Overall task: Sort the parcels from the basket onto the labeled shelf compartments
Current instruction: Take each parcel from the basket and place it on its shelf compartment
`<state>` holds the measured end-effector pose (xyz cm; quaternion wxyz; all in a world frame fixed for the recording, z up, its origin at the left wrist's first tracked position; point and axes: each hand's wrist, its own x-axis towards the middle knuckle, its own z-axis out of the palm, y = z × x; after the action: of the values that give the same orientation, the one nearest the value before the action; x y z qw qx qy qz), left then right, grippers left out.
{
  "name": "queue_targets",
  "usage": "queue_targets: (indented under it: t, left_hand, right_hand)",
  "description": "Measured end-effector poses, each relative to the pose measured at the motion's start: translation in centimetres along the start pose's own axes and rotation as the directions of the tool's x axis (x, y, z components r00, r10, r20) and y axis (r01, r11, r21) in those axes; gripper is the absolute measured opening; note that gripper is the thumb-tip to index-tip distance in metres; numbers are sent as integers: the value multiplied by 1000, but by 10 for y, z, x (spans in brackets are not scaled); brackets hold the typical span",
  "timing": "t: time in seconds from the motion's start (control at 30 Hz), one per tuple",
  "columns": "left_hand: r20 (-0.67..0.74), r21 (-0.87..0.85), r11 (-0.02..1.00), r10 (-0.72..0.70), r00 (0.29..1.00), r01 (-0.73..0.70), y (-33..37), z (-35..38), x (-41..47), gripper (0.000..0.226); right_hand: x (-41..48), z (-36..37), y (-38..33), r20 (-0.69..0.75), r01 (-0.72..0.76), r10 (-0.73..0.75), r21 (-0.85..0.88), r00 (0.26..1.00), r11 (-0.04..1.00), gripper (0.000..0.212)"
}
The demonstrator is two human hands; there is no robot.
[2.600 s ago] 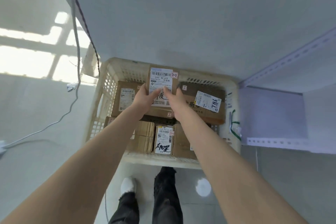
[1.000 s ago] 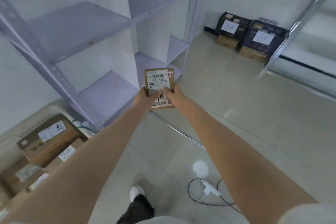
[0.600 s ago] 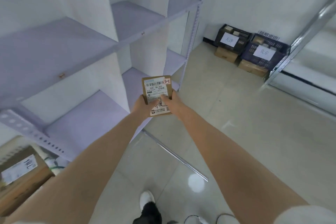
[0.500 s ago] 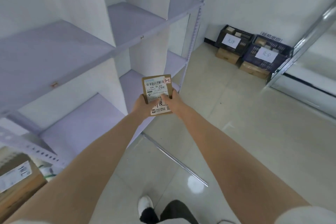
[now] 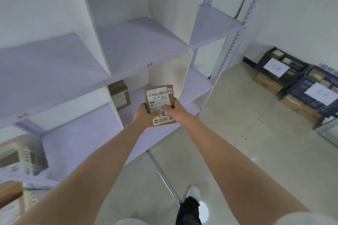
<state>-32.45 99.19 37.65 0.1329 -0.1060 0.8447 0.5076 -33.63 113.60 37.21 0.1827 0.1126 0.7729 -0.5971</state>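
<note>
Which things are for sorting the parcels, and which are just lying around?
For the job: held parcel, left hand, right hand, shelf, basket, box on the shelf.
Lying around: dark crates, cardboard boxes under them.

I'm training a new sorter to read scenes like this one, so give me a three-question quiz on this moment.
1. True or false: the parcel is held by one hand only.
2. The second brown parcel stands: A) on the floor, B) in a shelf compartment, C) on a dark crate.
3. Fill in: the held parcel's red-edged sticker reads ___.
Key: 1 false, the left hand and right hand both grip it; 2 B; 3 2-2.
</note>
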Motion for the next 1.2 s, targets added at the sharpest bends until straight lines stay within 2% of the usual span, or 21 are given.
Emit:
queue_targets:
  t: [0.27,0.4,0.57,0.7,1.03,1.2]
  left_hand:
    - [-169,-58,989,-143,975,135,26,40,42,48]
    - [-228,-107,976,-211,951,191,17,45,50,52]
    - [-294,-123,971,-233,927,205,-8,51,77,54]
    - [-342,-150,957,-287,895,249,-37,68,103,61]
    - [-505,-174,963,-265,822,204,-143,126,181,61]
    - [-595,-123,986,-165,786,114,-203,157,218,57]
  right_hand:
    - [69,-49,-8,195,51,-28,-112,980,992,47]
    - [83,-48,-1,262,61,-13,-177,965,982,44]
    - [115,-40,14,283,109,-64,-148,957,983,42]
    - [154,-32,40,345,183,-101,-215,933,959,42]
    - [259,6,146,394,363,-264,-203,880,909,46]
    - [303,27,202,373,460,-373,-178,850,870,51]
